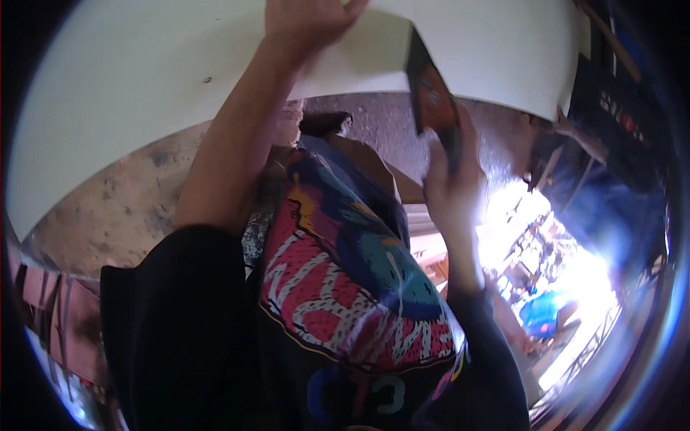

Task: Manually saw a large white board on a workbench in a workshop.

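My right hand (454,172) is closed around a flat black-and-orange hand tool (434,97), whose exact kind I cannot make out. Its dark, narrow end points up and away over the near edge of a large white panel (144,86). My left hand (305,21) is at the top of the view, over the panel, with its thumb stretched out to the side. The upper edge cuts off the rest of its fingers, and whether it presses on the panel is hard to see.
Under the panel shows a stained, worn work surface (108,208). Dark cloth or bags (611,122) hang at the right. Bright light falls on cluttered ground with a blue object (540,314) at lower right. My printed shirt (345,280) fills the middle.
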Motion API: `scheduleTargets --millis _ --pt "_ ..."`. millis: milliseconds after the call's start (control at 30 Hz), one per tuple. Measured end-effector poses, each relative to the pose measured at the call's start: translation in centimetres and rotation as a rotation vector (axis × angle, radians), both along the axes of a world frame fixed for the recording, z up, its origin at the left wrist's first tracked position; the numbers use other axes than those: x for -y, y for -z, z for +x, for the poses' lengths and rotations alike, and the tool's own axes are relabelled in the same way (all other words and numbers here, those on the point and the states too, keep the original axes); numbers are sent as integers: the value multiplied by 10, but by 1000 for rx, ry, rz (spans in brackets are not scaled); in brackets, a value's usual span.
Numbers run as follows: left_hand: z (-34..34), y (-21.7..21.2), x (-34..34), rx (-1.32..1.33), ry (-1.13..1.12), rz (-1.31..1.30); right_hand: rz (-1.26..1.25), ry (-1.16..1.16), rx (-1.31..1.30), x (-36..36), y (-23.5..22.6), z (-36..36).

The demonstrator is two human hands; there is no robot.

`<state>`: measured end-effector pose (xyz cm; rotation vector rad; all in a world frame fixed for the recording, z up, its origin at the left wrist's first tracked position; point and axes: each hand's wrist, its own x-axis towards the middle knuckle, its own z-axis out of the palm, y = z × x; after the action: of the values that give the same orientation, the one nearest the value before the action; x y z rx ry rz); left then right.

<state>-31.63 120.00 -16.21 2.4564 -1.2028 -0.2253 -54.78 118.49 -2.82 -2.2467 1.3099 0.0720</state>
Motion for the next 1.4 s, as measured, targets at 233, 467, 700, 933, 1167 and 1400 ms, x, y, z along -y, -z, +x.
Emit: scheduleTargets --millis 233,467,700,933,1167,1400 --pt "7 -6 -19 47 -50 122 294 272 -49 -64 -83 -68" --pt "-5 -11 -1 18 2 79 86 47 7 32 13 23" --pt "8 -15 -14 53 -43 160 -35 -124 11 -53 -68 -59" --pt "4 -15 0 44 -1 125 -4 -57 26 26 13 14" --pt "5 -5 -15 85 -15 86 140 51 -65 -52 -79 -52" --pt "7 -1 -5 106 9 -16 20 -10 103 22 22 14"
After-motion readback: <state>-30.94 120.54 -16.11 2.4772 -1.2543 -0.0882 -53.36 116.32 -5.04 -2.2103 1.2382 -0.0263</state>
